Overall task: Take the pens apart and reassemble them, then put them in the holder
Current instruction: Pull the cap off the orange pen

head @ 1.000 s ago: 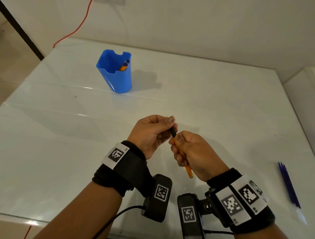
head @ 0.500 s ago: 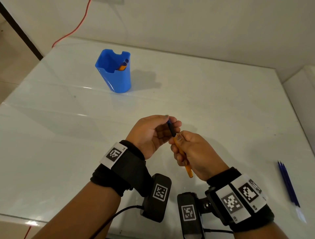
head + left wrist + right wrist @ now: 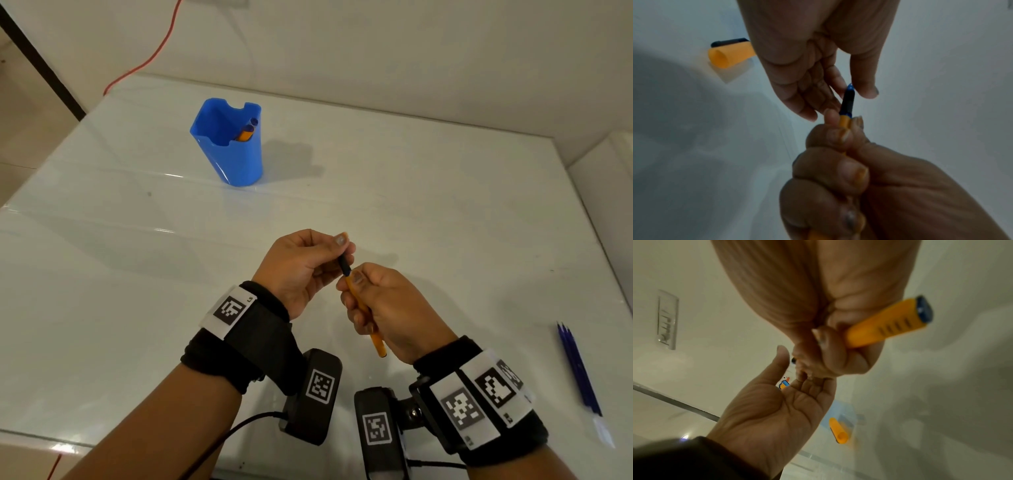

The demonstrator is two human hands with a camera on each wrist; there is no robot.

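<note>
Pen [image 3: 363, 310]: orange barrel gripped in right hand [image 3: 390, 308]; left hand [image 3: 301, 267] pinches its dark tip [image 3: 344, 265].
Table [image 3: 445, 212]: glossy white.
Holder [image 3: 227, 144]: blue, eleven o'clock.
Wall [image 3: 376, 51]: pale, behind.

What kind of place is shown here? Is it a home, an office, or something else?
Probably a plain indoor room set up for recording, though home or office cannot be told. A bare glossy white table stands against a blank wall, a red cable hangs down it, and a blue pen holder stands on the table.
</note>
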